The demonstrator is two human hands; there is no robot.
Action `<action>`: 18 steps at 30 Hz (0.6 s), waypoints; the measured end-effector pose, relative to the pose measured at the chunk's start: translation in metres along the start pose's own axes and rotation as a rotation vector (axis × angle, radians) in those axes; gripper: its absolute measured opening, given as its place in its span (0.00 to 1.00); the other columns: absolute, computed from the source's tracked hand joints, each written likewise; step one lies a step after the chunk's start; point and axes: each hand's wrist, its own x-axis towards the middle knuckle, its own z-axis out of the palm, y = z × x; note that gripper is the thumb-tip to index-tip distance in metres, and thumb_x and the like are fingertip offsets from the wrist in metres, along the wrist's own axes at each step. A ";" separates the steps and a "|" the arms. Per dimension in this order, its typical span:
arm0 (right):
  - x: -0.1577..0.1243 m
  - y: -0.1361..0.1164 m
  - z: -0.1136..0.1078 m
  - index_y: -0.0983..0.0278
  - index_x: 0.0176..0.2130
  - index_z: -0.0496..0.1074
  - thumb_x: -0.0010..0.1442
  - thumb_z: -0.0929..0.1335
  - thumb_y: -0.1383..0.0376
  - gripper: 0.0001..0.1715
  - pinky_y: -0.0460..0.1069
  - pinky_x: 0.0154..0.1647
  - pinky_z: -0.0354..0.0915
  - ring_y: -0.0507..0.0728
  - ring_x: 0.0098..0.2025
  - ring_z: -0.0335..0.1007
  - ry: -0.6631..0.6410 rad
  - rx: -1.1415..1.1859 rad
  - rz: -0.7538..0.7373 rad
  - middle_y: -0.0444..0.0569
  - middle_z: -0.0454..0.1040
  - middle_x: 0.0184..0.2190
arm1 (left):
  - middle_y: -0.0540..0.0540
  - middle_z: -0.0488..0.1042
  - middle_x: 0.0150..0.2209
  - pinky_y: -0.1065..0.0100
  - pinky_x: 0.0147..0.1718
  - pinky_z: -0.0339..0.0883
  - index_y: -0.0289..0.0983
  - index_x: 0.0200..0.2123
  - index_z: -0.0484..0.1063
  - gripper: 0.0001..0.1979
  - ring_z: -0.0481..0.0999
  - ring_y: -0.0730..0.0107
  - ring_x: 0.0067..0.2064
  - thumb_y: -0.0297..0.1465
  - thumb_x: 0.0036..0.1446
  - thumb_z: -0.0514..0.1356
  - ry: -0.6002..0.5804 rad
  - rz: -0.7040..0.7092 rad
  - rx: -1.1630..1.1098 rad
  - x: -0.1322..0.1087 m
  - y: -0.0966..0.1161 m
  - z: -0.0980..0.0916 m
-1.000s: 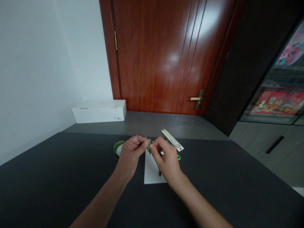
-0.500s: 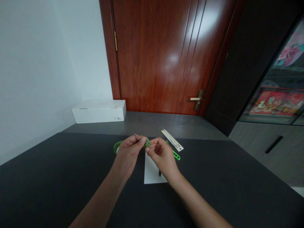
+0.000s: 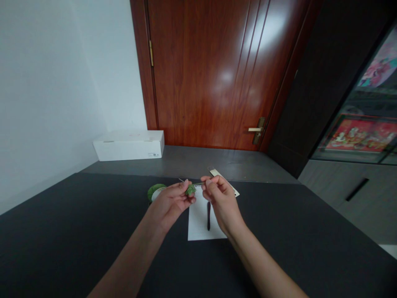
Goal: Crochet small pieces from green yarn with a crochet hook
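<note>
My left hand [image 3: 170,203] pinches a small green piece [image 3: 190,189] that looks like knitted or crocheted yarn. A thin pale needle-like stick [image 3: 181,180] pokes out above its fingertips. My right hand [image 3: 221,198], thumb and fingers pressed together, grips the far end of a thin green strand [image 3: 198,183] stretched between the hands. Beneath them lies a sheet of white paper [image 3: 197,225] with holes along its top edge, and on it a dark slim pen-like tool [image 3: 209,217]. Behind my left hand sits a round green roll [image 3: 154,191] with a white part, partly hidden.
Beyond my right hand, a long cream packet [image 3: 214,171] lies slantwise, partly covered. A white box [image 3: 130,147] stands at the back left of the black table [image 3: 77,231], near the wall. A wooden door [image 3: 201,74] is behind, and a cabinet [image 3: 347,182] at the right.
My right hand has moved right, away from the left, and the green strand now shows between them. More of the paper and dark tool is visible; the bright green object is now hidden.
</note>
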 end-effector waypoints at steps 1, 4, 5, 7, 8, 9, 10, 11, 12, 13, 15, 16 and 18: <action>0.000 0.000 0.001 0.61 0.27 0.63 0.54 0.74 0.52 0.22 0.46 0.21 0.52 0.47 0.20 0.54 -0.017 0.026 0.026 0.44 0.73 0.29 | 0.41 0.76 0.28 0.64 0.34 0.74 0.28 0.28 0.78 0.05 0.76 0.67 0.29 0.22 0.57 0.66 0.005 -0.028 -0.010 0.000 0.000 0.001; 0.000 0.000 0.001 0.61 0.28 0.64 0.55 0.74 0.50 0.22 0.45 0.18 0.48 0.46 0.17 0.49 -0.051 0.018 0.047 0.39 0.68 0.20 | 0.41 0.75 0.28 0.66 0.33 0.74 0.28 0.28 0.77 0.08 0.75 0.69 0.29 0.21 0.60 0.62 0.018 -0.097 -0.037 -0.002 -0.001 0.003; 0.000 0.000 0.001 0.61 0.28 0.66 0.55 0.74 0.50 0.21 0.45 0.18 0.49 0.46 0.17 0.50 -0.050 0.003 0.034 0.39 0.68 0.19 | 0.40 0.75 0.28 0.66 0.32 0.74 0.29 0.28 0.77 0.09 0.75 0.69 0.29 0.21 0.61 0.61 0.019 -0.117 -0.047 -0.003 0.000 0.004; 0.000 0.000 -0.001 0.61 0.31 0.69 0.52 0.76 0.52 0.19 0.45 0.18 0.53 0.47 0.18 0.56 -0.049 -0.035 -0.003 0.40 0.71 0.20 | 0.40 0.75 0.28 0.68 0.30 0.74 0.29 0.28 0.76 0.10 0.75 0.69 0.29 0.21 0.62 0.59 0.020 -0.150 -0.070 -0.004 0.001 0.005; 0.000 0.000 -0.002 0.62 0.32 0.71 0.52 0.77 0.53 0.18 0.45 0.19 0.55 0.48 0.18 0.59 -0.046 -0.060 -0.025 0.41 0.73 0.21 | 0.40 0.74 0.28 0.68 0.30 0.74 0.29 0.28 0.75 0.10 0.75 0.69 0.29 0.21 0.63 0.59 0.020 -0.163 -0.083 -0.004 0.002 0.006; 0.000 0.000 -0.003 0.62 0.32 0.73 0.52 0.77 0.55 0.16 0.45 0.20 0.57 0.49 0.19 0.62 -0.044 -0.091 -0.046 0.42 0.75 0.21 | 0.40 0.74 0.29 0.68 0.29 0.73 0.29 0.29 0.74 0.10 0.75 0.69 0.29 0.21 0.64 0.58 0.019 -0.174 -0.097 -0.004 0.003 0.006; 0.000 0.000 -0.004 0.62 0.33 0.74 0.52 0.77 0.56 0.14 0.46 0.20 0.59 0.50 0.20 0.64 -0.044 -0.123 -0.063 0.42 0.75 0.21 | 0.40 0.74 0.29 0.69 0.29 0.73 0.29 0.29 0.74 0.11 0.74 0.69 0.29 0.22 0.64 0.57 0.019 -0.182 -0.109 -0.004 0.003 0.007; -0.001 0.001 -0.005 0.61 0.33 0.75 0.53 0.76 0.58 0.12 0.46 0.21 0.61 0.50 0.20 0.66 -0.045 -0.151 -0.077 0.43 0.76 0.21 | 0.39 0.74 0.29 0.69 0.29 0.74 0.29 0.29 0.74 0.11 0.74 0.69 0.29 0.22 0.65 0.57 0.019 -0.189 -0.121 -0.004 0.004 0.007; -0.001 0.001 -0.005 0.61 0.33 0.76 0.54 0.76 0.59 0.10 0.46 0.21 0.62 0.51 0.20 0.67 -0.048 -0.173 -0.087 0.42 0.76 0.21 | 0.39 0.74 0.29 0.69 0.29 0.74 0.29 0.30 0.73 0.11 0.74 0.69 0.29 0.22 0.65 0.56 0.018 -0.194 -0.130 -0.003 0.004 0.007; -0.001 0.002 -0.006 0.61 0.32 0.76 0.55 0.75 0.60 0.08 0.47 0.22 0.64 0.51 0.21 0.68 -0.055 -0.185 -0.092 0.42 0.76 0.21 | 0.39 0.74 0.29 0.69 0.29 0.74 0.29 0.30 0.73 0.11 0.74 0.69 0.29 0.22 0.65 0.56 0.017 -0.198 -0.139 -0.003 0.004 0.007; -0.001 0.003 -0.006 0.61 0.33 0.76 0.55 0.75 0.62 0.07 0.47 0.24 0.67 0.51 0.21 0.69 -0.072 -0.175 -0.093 0.42 0.77 0.22 | 0.39 0.73 0.29 0.69 0.29 0.75 0.29 0.30 0.73 0.11 0.75 0.69 0.28 0.22 0.65 0.56 0.015 -0.205 -0.153 -0.002 0.003 0.007; -0.001 0.004 -0.006 0.61 0.34 0.76 0.55 0.76 0.62 0.07 0.47 0.24 0.69 0.51 0.22 0.70 -0.076 -0.159 -0.093 0.42 0.78 0.23 | 0.40 0.73 0.28 0.69 0.29 0.75 0.29 0.30 0.73 0.11 0.75 0.69 0.28 0.22 0.65 0.56 0.014 -0.206 -0.159 -0.002 0.003 0.006; -0.002 0.006 -0.006 0.60 0.35 0.76 0.55 0.76 0.61 0.09 0.48 0.26 0.72 0.52 0.23 0.73 -0.074 -0.131 -0.093 0.43 0.79 0.26 | 0.40 0.72 0.28 0.68 0.31 0.76 0.29 0.30 0.73 0.10 0.75 0.69 0.28 0.23 0.65 0.56 0.014 -0.207 -0.167 -0.001 0.002 0.006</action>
